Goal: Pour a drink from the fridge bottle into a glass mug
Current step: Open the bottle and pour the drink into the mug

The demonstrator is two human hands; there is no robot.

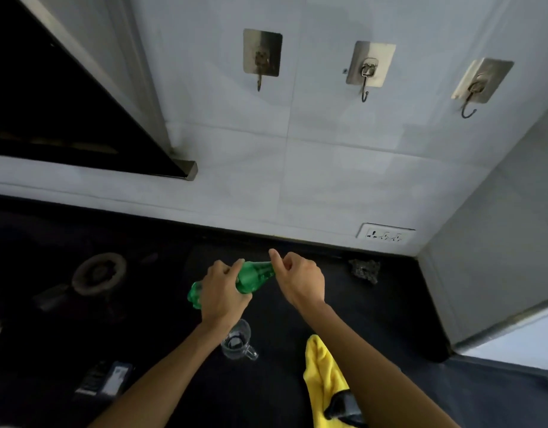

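Observation:
A green plastic bottle (254,274) is held tilted above the black counter, its neck pointing right and its base to the left. My left hand (220,288) grips the bottle's middle. My right hand (299,279) has its fingers curled round the neck end, where the cap is hidden under them. A clear glass mug (237,341) with its handle to the right stands on the counter below my left wrist, nearer to me than the bottle.
A yellow cloth (323,378) lies on the black counter (374,319) right of the mug. A gas burner (98,273) sits at the left, a dark scrubber (363,270) near the wall, a socket (385,235) above it, and a dark packet (107,378) at front left.

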